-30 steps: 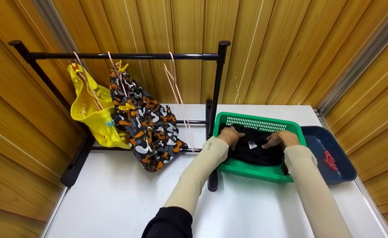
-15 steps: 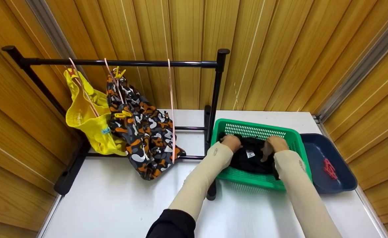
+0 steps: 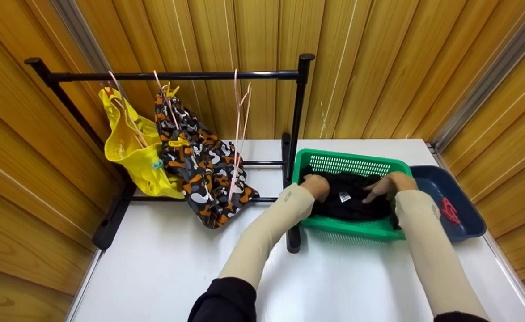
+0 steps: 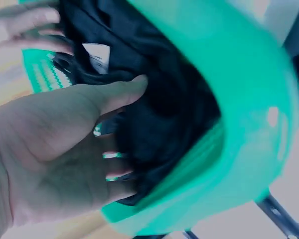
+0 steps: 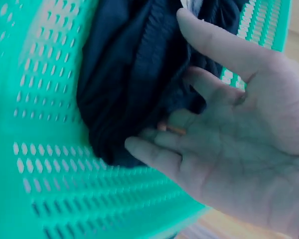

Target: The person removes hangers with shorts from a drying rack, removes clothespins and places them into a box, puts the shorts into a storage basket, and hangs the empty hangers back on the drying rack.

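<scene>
A black garment with a gathered band and a white label lies bunched in a green perforated basket. At its left end, my left hand holds the cloth; in the left wrist view the thumb lies over it and the fingertips are hidden behind its edge. My right hand touches the garment's right end with loosely bent, spread fingers. In the right wrist view its thumb reaches towards the label, while some fingertips are hidden by folds.
A black rack left of the basket bears yellow clothing, camouflage-patterned clothing with yellow clips, and a pink hanger. A dark blue tray with red clips stands right of the basket. Wooden panels surround the white surface.
The pink hanger has swung round on the rail. Both hands have shifted slightly on the black garment, the right hand's fingers spreading again. The head view has moved a little.
</scene>
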A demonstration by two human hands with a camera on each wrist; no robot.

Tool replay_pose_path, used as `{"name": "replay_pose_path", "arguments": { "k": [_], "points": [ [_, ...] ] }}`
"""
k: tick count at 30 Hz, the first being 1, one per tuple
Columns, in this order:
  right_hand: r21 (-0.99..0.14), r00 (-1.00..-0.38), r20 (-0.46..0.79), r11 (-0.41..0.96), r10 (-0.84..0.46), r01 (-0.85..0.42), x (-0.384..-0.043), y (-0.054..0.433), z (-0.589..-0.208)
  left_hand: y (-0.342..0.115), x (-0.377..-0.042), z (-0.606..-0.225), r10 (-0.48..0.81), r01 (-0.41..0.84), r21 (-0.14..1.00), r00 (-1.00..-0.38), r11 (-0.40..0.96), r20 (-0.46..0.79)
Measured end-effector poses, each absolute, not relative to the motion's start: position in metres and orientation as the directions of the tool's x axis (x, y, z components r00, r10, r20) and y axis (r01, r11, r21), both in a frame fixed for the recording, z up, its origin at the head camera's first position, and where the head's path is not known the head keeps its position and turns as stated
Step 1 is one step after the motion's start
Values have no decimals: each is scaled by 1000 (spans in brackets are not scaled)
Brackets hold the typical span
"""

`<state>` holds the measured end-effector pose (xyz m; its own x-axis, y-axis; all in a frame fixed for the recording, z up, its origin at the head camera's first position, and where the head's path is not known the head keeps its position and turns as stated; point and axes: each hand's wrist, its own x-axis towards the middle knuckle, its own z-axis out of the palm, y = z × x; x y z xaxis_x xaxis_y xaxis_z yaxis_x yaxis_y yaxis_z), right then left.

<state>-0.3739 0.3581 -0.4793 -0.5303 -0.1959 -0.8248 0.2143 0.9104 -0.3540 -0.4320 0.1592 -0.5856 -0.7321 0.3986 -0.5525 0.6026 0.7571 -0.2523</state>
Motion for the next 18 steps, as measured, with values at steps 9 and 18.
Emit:
{"name": "replay_pose_path", "arguments": {
  "k": [9,18],
  "points": [
    [-309,-625,-750,950,-219,38,-360,355,-457,61,-331,-387,675,729,49,-603,682,-424],
    [-230,-638,-707,952,-305,-201,-342,315,-433,-123,-315,-318,177,282,339,-934,897,310]
  ]
}}
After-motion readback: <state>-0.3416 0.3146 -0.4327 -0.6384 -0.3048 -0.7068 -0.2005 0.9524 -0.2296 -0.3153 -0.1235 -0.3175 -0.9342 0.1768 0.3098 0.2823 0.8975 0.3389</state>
